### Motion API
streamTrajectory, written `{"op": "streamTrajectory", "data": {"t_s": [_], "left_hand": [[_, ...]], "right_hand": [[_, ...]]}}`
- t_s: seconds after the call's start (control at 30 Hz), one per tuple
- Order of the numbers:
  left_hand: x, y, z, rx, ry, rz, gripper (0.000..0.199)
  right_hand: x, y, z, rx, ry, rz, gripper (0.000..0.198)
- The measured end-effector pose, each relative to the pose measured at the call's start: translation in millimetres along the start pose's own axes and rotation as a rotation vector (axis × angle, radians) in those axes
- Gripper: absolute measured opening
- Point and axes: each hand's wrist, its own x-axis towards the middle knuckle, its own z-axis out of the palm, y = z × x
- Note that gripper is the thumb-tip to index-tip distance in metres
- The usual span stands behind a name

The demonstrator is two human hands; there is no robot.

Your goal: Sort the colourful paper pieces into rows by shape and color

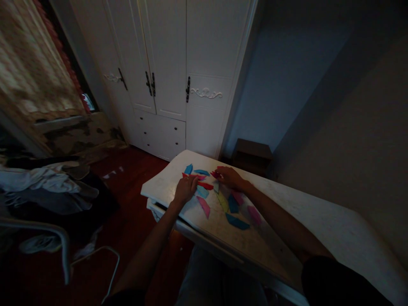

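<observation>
Well, in the head view, both hands were over the left part of a white bench (pixel 321 219), in among lots of bright flat pieces (pixel 237 221). The left hand (pixel 185 189) had its fingers bent down by the red strip (pixel 206 185). I could not tell if that grip was squeezed or just resting there. The right hand (pixel 230 177) had its fingertips pinched, it seemed, on a small red piece (pixel 216 174). It was dim, so that piece's shape was hard to see.

The red strip lay with its long way going from left to right, its right end a little nearer. It poked out to the right of the left hand, so the left hand was the closer one. The small red piece was just past its right end, on the far side. Two blue pieces (pixel 188 168) lay beyond the left hand. The light blue piece (pixel 202 192) and the pink piece (pixel 204 207) were on the near side, with the yellow piece (pixel 222 202) to their right.

The near edge ran under the left arm (pixel 159 242). The far edge was just behind the right hand. The widest stretch of bench went off to the right, past the right arm (pixel 280 221).
</observation>
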Motion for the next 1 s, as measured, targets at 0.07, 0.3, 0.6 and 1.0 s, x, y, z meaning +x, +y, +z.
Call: {"op": "streamTrajectory", "data": {"t_s": [0.07, 0.3, 0.6, 1.0], "left_hand": [[-0.1, -2.1, 1.9, -0.013, 0.021, -0.011, 0.045], [-0.9, -2.9, 2.0, 0.01, 0.071, -0.026, 0.038], [-2.6, -2.4, 0.4, 0.03, 0.136, -0.046, 0.038], [-14.5, 5.0, -2.7, -0.028, 0.187, 0.204, 0.027]], "right_hand": [[-0.4, 3.3, 0.3, 0.025, 0.039, 0.049, 0.035], [22.3, -5.6, 2.4, 0.08, 0.088, 0.232, 0.037], [2.2, 0.2, 3.8, 0.197, 0.124, 0.244, 0.032], [-143.7, 80.4, 40.1, 0.355, 0.279, 0.266, 0.036]]}}
